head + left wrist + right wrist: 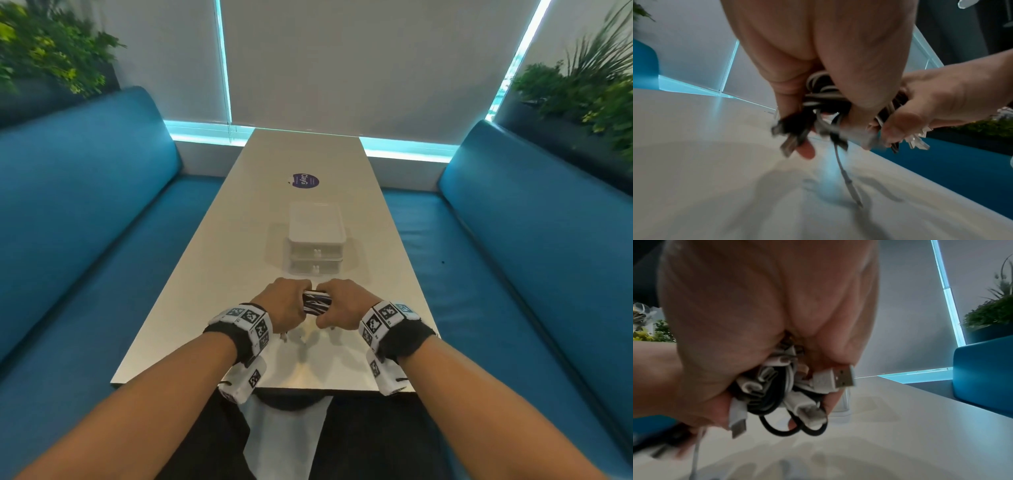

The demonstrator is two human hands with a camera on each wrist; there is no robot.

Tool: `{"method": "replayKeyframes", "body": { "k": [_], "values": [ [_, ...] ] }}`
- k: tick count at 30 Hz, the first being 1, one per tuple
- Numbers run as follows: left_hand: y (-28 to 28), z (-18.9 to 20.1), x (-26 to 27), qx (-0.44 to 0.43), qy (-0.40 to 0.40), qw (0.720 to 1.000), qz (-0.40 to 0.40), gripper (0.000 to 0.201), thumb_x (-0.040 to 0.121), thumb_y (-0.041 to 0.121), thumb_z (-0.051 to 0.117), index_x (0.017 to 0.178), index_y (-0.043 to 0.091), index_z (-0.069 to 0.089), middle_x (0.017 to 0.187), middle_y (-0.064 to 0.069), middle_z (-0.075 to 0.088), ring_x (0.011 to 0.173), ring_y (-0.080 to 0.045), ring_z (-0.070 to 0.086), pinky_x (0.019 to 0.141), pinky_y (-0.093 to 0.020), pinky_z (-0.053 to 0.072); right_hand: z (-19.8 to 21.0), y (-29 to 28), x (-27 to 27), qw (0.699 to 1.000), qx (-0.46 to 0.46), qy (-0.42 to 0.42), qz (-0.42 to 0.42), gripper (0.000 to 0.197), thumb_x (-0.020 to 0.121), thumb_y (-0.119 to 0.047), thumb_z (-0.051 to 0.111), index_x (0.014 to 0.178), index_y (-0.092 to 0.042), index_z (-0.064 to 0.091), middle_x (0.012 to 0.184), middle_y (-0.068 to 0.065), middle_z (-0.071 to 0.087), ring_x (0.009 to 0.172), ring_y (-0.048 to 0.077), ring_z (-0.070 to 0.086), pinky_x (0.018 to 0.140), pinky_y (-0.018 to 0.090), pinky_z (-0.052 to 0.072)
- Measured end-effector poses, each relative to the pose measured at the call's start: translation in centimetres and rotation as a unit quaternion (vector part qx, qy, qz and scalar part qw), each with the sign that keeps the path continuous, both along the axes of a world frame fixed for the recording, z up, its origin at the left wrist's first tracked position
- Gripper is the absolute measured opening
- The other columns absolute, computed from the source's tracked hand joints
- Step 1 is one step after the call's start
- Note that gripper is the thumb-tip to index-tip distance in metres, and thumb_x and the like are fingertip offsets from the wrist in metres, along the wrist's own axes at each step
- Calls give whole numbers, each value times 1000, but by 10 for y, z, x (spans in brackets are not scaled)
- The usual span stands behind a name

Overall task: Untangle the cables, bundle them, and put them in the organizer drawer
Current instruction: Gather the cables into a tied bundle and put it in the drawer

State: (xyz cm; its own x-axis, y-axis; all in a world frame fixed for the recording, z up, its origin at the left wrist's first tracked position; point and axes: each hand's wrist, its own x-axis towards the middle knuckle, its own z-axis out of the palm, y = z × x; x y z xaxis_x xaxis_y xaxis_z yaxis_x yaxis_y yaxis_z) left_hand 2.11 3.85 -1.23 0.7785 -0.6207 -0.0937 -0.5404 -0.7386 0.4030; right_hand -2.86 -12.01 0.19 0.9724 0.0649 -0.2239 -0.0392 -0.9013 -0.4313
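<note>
A bundle of black and white cables (315, 302) is held a little above the white table (239, 240), between both hands. My left hand (286, 301) grips its left end; dark plugs (791, 134) and a thin grey lead (846, 178) hang below the fingers. My right hand (342, 303) grips the right end, where a white USB plug (835, 380) and black loops (781, 426) stick out. The clear two-drawer organizer (315, 240) stands just beyond the hands, both drawers pushed in.
A purple round sticker (303, 180) lies farther up the table. Blue bench seats (85, 222) run along both sides, with plants (589, 85) behind the backrests. The table's near edge (308, 389) is over my lap.
</note>
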Motion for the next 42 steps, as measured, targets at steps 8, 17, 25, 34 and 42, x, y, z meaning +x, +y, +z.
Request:
{"method": "replayKeyframes", "body": {
  "k": [8,17,25,34,42],
  "values": [
    [-1,-5,6,98,-114,987,-64,19,92,11,49,106,22,54,92,-3,58,77,-25,57,70,-37,49,-5,1,0,998,-23,52,23,58,71,-46,81,119,-22,59,105,0,70,89,19,66,80,33,54],
    [4,-3,9,52,-163,982,-74,15,94,11,52,108,17,53,99,-7,52,68,-26,52,61,-32,35,-1,8,12,994,31,104,-9,30,70,-42,81,85,-19,69,72,2,72,61,16,64,69,31,56],
    [0,-12,14,-59,127,990,29,41,63,6,81,92,23,59,87,-2,69,68,-16,66,52,-25,50,-4,13,9,998,-27,49,-1,24,76,-31,73,95,-17,69,64,-4,65,50,10,60,49,21,46],
    [-7,-3,2,33,6,999,27,11,80,12,61,76,22,57,77,-1,64,66,-20,63,54,-25,45,-15,5,6,998,-17,58,15,38,67,-43,85,91,-18,70,71,-2,70,58,12,64,62,26,53],
    [-7,-7,0,107,-135,982,-82,16,87,12,56,101,18,51,90,-4,54,77,-26,57,68,-37,49,-7,-11,0,983,49,173,26,53,63,-66,77,94,-23,71,84,-2,75,74,14,69,81,33,54]
  ]
}}
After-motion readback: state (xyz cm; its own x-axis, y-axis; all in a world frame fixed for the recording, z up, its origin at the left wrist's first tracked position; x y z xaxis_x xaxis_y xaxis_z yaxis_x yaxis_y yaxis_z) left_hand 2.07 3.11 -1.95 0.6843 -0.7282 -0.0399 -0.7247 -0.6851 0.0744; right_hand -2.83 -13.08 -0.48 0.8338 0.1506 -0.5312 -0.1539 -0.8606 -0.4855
